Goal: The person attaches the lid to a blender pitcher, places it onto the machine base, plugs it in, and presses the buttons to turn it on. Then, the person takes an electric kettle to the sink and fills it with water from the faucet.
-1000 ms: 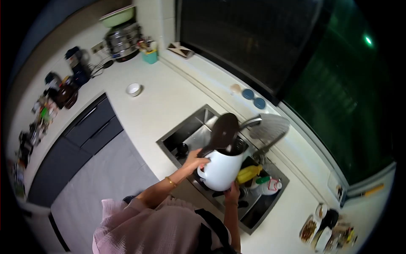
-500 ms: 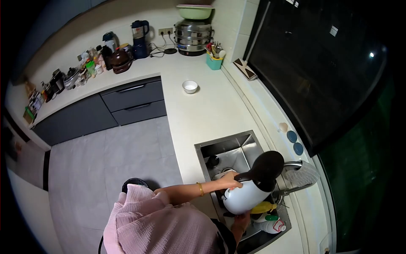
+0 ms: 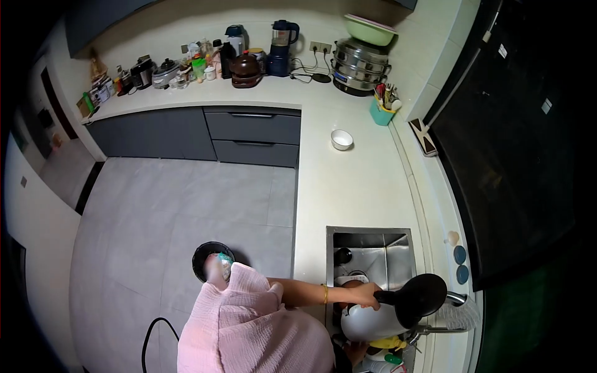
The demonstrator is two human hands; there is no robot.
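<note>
Kitchen: a pale counter point(image 3: 360, 186) turns a corner above grey drawers point(image 3: 256, 137); a dark window runs along your right.
Kettle: the white kettle point(image 3: 373, 324) is tilted over the sink point(image 3: 398, 250), its black lid point(image 3: 424, 294) toward the tap point(image 3: 457, 299).
Left hand: your left hand point(image 3: 363, 294), below the bracelet, is wrapped around the kettle's handle.
Right hand: your right hand point(image 3: 356, 352) lies low beside the kettle's body; its fingers are hidden, so you cannot tell whether they grip.
Handling: keep your handle grip firm, let the lower hand steady the body, and hold the lid clear of the tap; any weight inside would probably pull toward the lid end.
Kettle interior: hidden from you; contents unknown.
Sink contents: a small black object point(image 3: 342, 256), a yellow item point(image 3: 388, 342) and a green-capped bottle point(image 3: 393, 359).
Teal holder: the teal holder point(image 3: 381, 115) contains upright utensils.
Bin: the black bin point(image 3: 196, 264) on the floor contains wrapper-like refuse, partly blurred.
Bowl: the white bowl point(image 3: 341, 140) stands alone on the counter.
</note>
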